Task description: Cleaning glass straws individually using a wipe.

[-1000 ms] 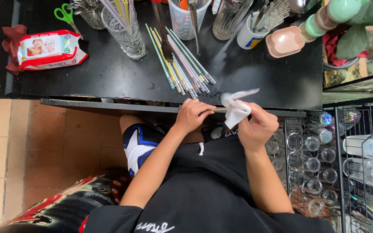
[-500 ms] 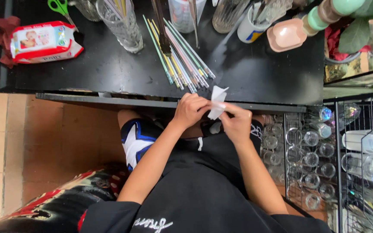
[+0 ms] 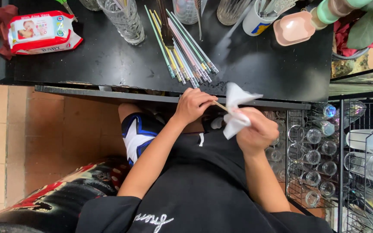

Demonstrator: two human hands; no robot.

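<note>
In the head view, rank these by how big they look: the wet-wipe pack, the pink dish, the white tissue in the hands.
1. wet-wipe pack, clearly largest.
2. white tissue and pink dish look about alike; the tissue sits nearer the camera in the right hand, so I won't rank them.

Both arms come up from the bottom, bare forearms, elbows bent, hands meeting pretty much in the middle. Left hand [image 3: 194,105] is curled into a loose fist, knuckles up, fingers [image 3: 207,103] pinched together at the tips. Right hand [image 3: 255,131] sits just beside it, a bit lower, fingers folded tight in a closed grip, wrist bent slightly inward toward the left one.
</note>
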